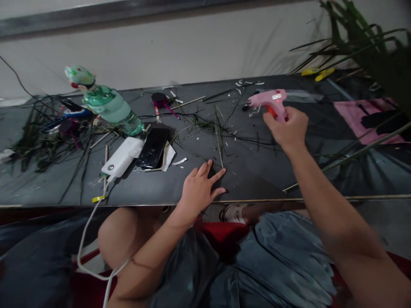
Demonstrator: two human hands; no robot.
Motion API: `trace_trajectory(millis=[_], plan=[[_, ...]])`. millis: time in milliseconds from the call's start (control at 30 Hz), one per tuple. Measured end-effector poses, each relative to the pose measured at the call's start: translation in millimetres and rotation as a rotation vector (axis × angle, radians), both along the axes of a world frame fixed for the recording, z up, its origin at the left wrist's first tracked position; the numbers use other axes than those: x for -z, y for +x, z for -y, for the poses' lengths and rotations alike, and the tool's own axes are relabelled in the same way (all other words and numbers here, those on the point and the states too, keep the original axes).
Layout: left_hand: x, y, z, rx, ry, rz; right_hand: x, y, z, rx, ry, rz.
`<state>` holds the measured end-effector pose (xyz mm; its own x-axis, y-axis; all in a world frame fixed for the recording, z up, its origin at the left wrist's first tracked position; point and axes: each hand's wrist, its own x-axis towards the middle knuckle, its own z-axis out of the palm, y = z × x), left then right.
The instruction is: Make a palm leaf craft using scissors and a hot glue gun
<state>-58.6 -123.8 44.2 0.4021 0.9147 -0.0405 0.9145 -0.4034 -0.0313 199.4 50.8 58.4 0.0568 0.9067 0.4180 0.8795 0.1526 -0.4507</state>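
My right hand (290, 128) is wrapped round the handle of a pink glue gun (268, 99), held over the right part of the dark table with its nozzle to the left. Its orange trigger (271, 112) shows beside my fingers. Near the table's front edge, my left hand (201, 186) lies with fingers spread. The index fingertip touches the lower end of a thin pale stem on a narrow green leaf (218, 132), which points away from me.
Left of centre stand a green bottle (111, 107), a white power bank (122, 157) with a cable, and a black phone (154, 147). Leaf scraps (41, 141) litter the left side. Yellow-handled scissors (324, 74), a pink cloth (349, 119) and long leaves (362, 47) are at right.
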Motion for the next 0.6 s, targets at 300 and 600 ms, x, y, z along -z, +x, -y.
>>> trace_trajectory(millis=[300, 600], plan=[[2.7, -0.6, 0.2, 0.005, 0.011, 0.001, -18.4, -20.1, 10.2, -0.11, -0.11, 0.111], [3.1, 0.5, 1.5, -0.004, 0.013, 0.006, 32.7, -17.9, 49.5, -0.263, -0.227, 0.324]])
